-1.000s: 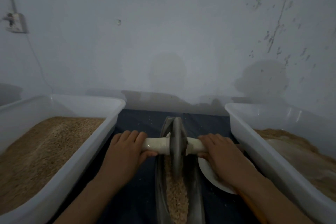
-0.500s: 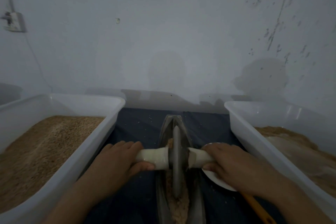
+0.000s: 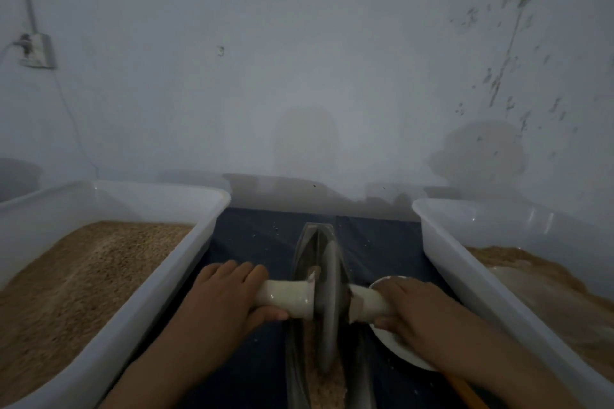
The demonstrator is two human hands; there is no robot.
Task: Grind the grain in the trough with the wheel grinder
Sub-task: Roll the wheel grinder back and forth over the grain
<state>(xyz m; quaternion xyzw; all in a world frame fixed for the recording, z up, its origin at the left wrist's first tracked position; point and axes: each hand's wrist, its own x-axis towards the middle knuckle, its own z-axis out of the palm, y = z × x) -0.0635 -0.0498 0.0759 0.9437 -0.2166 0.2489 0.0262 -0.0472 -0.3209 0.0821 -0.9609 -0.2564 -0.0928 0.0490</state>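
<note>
A narrow dark metal trough (image 3: 307,236) runs away from me on a dark blue cloth (image 3: 252,242). Pale crushed grain (image 3: 324,385) lies in its near part. The grey wheel grinder (image 3: 327,305) stands upright in the trough, with a white handle (image 3: 285,297) sticking out of each side. My left hand (image 3: 222,302) grips the left handle, fingers over the top and thumb underneath. My right hand (image 3: 418,312) grips the right handle the same way.
A big white tub (image 3: 186,262) of brown grain stands close on the left. Another white tub (image 3: 442,252) with finer brown meal stands on the right. A white plate (image 3: 398,347) lies under my right hand, with an orange stick (image 3: 465,388) beside it. A wall rises just behind.
The wheel has rolled back toward me along the trough, and both hands came with it on the handles. More of the trough's far end shows.
</note>
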